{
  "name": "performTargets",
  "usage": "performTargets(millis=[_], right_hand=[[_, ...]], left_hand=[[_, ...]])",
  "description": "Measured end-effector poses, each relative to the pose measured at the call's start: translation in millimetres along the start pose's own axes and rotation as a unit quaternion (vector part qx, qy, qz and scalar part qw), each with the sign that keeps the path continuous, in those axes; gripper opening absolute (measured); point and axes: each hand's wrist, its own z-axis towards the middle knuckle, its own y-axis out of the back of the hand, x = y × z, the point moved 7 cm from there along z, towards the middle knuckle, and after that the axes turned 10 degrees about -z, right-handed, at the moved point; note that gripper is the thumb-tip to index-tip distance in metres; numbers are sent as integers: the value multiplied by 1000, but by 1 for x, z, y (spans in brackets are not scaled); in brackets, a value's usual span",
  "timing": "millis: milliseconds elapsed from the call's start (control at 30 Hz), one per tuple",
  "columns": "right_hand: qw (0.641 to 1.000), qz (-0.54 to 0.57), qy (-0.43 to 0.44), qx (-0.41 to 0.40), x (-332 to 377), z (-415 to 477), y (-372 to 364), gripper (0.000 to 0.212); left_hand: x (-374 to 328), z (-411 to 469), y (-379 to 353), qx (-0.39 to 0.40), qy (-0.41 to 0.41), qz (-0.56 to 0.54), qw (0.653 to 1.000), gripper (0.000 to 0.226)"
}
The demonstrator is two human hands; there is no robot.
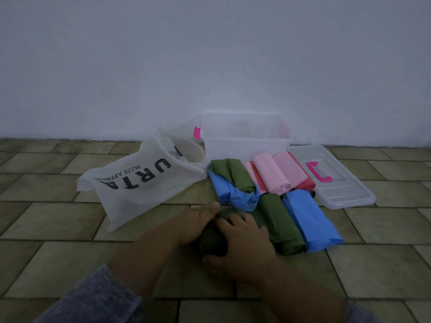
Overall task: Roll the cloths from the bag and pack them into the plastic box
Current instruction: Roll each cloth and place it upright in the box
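Readable print on one thing only: the translucent white plastic carrier bag (140, 183) lying on its side at centre left of the frame. Large black capitals "URTA" across its face, turned sideways and running from upper right down to lower left; possibly part of a longer word, with another dark letter half hidden inside the bag's open mouth. Beside it, in smaller black capitals, "PAZZE APPAREL", the last letters lost in a crease. Nothing else legible anywhere.
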Motion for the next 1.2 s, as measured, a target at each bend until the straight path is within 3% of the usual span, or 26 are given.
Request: performTargets(millis=[100,233,267,433,500,633,700,800,867,967,1100,1200], right_hand=[[999,3,26,19,-10,-1,9,57],[999,15,33,41,-24,3,21,38],[998,7,43,53,-25,5,23,37],[993,-6,85,87,-29,14,24,37],[991,-12,93,100,-29,17,26,39],[985,-25,115,128,-22,27,27,41],[982,-33,120,140,-22,32,26,41],[978,-90,129,134,-24,39,23,43],[981,-119,136,68,-20,41,26,42],[983,-77,155,-54,-11,35,34,32],[984,-85,159,-12,-12,37,25,35],[989,-63,130,40,-17,49,27,38]], left_hand=[[7,1,-3,32,-10,75,997,56],[8,1,-5,55,-43,170,983,9],[6,0,-5,57,-53,177,981,6],[2,-2,-2,35,-82,188,978,7],[-1,-4,-1,23,-99,233,967,21],[-14,-15,8,-76,-175,288,939,30],[-9,-19,6,-67,-158,291,941,39],[0,-20,3,-66,-124,295,945,36],[2,-16,9,-89,-109,278,950,33],[6,-5,17,-92,-71,297,948,32],[13,6,25,-86,-7,322,943,39],[16,5,43,-160,31,293,942,45]])
